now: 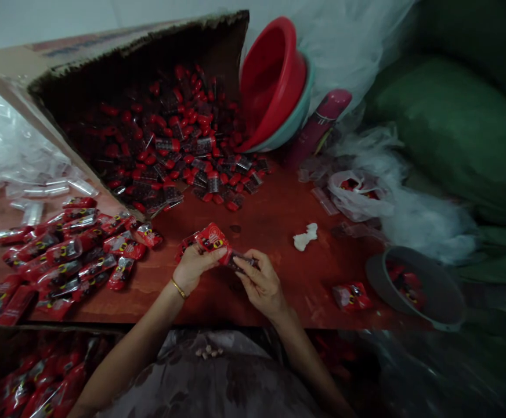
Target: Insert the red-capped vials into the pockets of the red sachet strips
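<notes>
My left hand (193,268), with a gold bangle at its wrist, pinches a red printed packet (213,237) over the table. Fingers of my right hand (260,283) are closed on a small dark see-through container (234,261) that meets the packet's right end. How far it sits inside the packet I cannot make out. Beside my left hand lies a heap of filled red packets (68,252). Behind both hands, many small clear containers with red caps (192,133) spill from a cardboard box (79,55) lying on its side.
A red basin (274,81) nests against a teal basin (299,110), beside a magenta flask (322,119). Rightward are a crumpled white scrap (305,237), a red packet (352,296), a grey bowl (442,290) and plastic bags (427,223). Clear tubes (31,168) pile up at left.
</notes>
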`<state>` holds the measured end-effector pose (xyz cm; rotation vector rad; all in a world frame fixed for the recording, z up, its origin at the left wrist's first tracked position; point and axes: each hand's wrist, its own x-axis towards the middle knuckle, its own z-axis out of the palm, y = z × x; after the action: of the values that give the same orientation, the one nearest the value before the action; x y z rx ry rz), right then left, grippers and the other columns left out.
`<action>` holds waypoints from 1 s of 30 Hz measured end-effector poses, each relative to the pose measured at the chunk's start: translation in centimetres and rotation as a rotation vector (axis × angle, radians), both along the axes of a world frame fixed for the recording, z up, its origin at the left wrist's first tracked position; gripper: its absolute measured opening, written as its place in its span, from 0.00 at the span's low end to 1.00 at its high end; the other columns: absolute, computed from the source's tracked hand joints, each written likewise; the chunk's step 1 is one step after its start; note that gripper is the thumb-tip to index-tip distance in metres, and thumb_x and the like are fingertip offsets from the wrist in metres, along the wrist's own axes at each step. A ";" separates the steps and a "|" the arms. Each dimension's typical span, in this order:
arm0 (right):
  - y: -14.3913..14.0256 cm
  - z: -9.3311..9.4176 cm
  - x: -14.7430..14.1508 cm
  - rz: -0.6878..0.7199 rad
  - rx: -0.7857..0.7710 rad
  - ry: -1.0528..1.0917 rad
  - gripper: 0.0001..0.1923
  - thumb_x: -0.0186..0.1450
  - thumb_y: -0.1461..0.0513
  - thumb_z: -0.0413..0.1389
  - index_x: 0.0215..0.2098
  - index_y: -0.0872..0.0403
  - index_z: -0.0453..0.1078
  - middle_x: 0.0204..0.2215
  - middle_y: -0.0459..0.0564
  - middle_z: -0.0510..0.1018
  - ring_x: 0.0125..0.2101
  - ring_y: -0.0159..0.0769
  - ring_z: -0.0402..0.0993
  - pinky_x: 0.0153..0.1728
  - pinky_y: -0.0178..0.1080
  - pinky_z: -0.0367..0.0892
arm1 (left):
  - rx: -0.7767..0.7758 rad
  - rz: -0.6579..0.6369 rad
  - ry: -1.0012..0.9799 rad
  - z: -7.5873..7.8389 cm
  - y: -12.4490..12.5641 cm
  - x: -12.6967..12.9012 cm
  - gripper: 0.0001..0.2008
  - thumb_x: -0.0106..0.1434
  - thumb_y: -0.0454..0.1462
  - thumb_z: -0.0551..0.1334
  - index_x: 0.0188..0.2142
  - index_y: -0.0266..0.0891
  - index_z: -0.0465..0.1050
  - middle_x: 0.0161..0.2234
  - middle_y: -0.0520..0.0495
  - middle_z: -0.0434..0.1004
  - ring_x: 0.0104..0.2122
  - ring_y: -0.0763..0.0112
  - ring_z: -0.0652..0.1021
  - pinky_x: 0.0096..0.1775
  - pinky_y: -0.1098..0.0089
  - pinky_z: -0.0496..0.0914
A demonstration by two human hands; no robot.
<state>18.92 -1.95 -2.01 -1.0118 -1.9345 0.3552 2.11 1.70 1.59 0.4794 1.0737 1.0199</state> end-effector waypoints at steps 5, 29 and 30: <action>0.0 -0.3 -1.2 -0.116 0.051 -0.001 0.23 0.63 0.69 0.49 0.55 0.46 0.63 0.43 0.54 0.64 0.41 0.36 0.67 0.39 0.40 0.69 | -0.033 0.003 -0.017 -0.4 -0.3 0.6 0.18 0.35 0.40 0.74 0.26 0.32 0.76 0.23 0.48 0.76 0.23 0.76 0.74 0.28 0.74 0.66; -0.4 0.4 -4.0 -0.158 -0.536 0.435 0.17 0.64 0.58 0.50 0.49 0.54 0.63 0.30 0.49 0.76 0.25 0.31 0.73 0.28 0.34 0.71 | 0.109 0.232 -0.117 0.0 -0.7 1.9 0.17 0.40 0.42 0.71 0.29 0.35 0.75 0.27 0.47 0.79 0.32 0.67 0.78 0.37 0.70 0.67; -0.3 0.5 -4.0 -0.150 -0.613 0.462 0.14 0.63 0.57 0.50 0.44 0.55 0.66 0.24 0.46 0.74 0.20 0.29 0.71 0.24 0.33 0.69 | 0.111 0.221 -0.116 -0.2 -0.8 1.9 0.17 0.40 0.42 0.71 0.29 0.35 0.75 0.27 0.47 0.79 0.32 0.67 0.78 0.37 0.70 0.67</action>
<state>14.87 -2.24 -1.49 -1.3102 -1.3406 1.0394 4.02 0.94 1.42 0.3914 0.9849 1.2918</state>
